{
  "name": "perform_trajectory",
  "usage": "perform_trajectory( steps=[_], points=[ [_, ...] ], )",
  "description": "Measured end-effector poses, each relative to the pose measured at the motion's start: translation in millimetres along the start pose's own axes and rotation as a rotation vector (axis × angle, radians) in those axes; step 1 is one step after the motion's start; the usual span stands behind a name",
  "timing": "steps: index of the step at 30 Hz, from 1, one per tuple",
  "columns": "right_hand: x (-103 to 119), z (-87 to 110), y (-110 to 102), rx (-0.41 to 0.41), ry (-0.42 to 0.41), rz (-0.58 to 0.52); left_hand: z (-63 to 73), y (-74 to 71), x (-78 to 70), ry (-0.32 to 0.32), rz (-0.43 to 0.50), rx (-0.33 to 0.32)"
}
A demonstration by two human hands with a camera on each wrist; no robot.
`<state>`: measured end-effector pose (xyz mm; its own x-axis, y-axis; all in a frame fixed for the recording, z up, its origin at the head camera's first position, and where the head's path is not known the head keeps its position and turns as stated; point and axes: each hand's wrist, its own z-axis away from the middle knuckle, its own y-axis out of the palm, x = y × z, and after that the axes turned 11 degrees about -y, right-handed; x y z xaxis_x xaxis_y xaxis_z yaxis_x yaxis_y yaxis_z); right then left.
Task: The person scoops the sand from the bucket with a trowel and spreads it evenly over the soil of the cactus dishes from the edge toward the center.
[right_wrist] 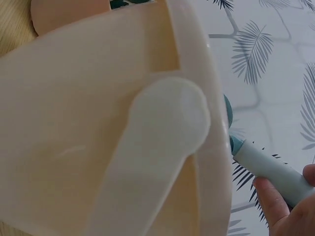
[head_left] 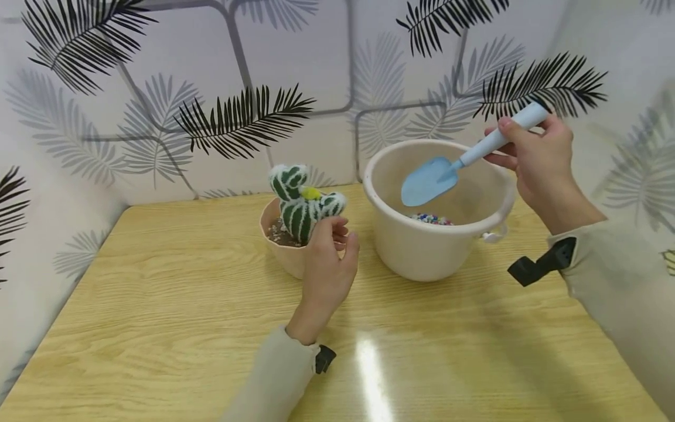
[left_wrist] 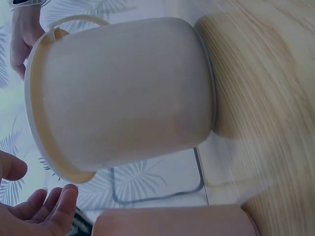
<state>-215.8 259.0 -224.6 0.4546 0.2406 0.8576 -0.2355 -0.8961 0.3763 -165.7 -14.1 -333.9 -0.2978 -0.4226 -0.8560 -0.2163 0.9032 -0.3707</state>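
A green-and-white cactus (head_left: 302, 206) stands in a small pink pot (head_left: 287, 258) on the wooden table (head_left: 158, 305). My left hand (head_left: 343, 231) hovers at the pot's right side with its fingers loosely curled; the left wrist view shows the left hand (left_wrist: 39, 206) holding nothing, above the pink pot (left_wrist: 172, 221). My right hand (head_left: 527, 140) grips the handle of a light blue trowel (head_left: 427, 180). Its blade hangs inside the mouth of a cream bucket (head_left: 437, 252). Coloured pebbles (head_left: 432, 219) lie at the bucket's bottom. The right wrist view shows the bucket (right_wrist: 74, 123) and the trowel (right_wrist: 270, 169).
Leaf-patterned walls close in the table at the back and on both sides. The bucket's handle (head_left: 495, 235) hangs down on its right side. Bare tabletop stretches in front of the pot and bucket toward me.
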Motion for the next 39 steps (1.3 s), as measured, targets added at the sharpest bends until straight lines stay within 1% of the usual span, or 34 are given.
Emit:
perform_trajectory(
  steps=[3, 6, 10, 12, 16, 20, 25, 29, 32, 39],
  points=[
    [-1, -2.7, 0, 0.004, -0.002, 0.043, -5.0, 5.2, -3.5, -0.031, 0.004, 0.041],
    [-3, -6.1, 0, 0.005, 0.014, 0.061, -10.9, 10.7, -7.2, -0.081, 0.026, 0.093],
    [-6, -9.6, 0, 0.026, 0.026, 0.124, -18.4, 19.2, -13.3, -0.168, 0.103, 0.161],
    [-7, -11.1, 0, 0.045, 0.029, 0.150, -21.2, 23.9, -16.5, -0.212, 0.141, 0.180],
    [-10, -14.1, 0, 0.075, 0.031, 0.174, -25.4, 32.4, -24.2, -0.274, 0.214, 0.186],
    [-16, -17.7, -1, 0.090, 0.032, 0.206, -30.2, 39.8, -28.7, -0.343, 0.278, 0.194],
    [-23, -21.2, -4, 0.124, 0.040, 0.274, -37.3, 45.5, -29.2, -0.425, 0.295, 0.190],
    [-27, -23.1, -7, 0.141, 0.048, 0.296, -41.2, 47.8, -29.0, -0.445, 0.343, 0.177],
    [-29, -24.0, -9, 0.146, 0.051, 0.313, -42.3, 48.5, -29.5, -0.446, 0.381, 0.169],
    [-33, -25.2, -9, 0.148, 0.048, 0.321, -40.2, 48.5, -28.9, -0.418, 0.437, 0.152]
  ],
)
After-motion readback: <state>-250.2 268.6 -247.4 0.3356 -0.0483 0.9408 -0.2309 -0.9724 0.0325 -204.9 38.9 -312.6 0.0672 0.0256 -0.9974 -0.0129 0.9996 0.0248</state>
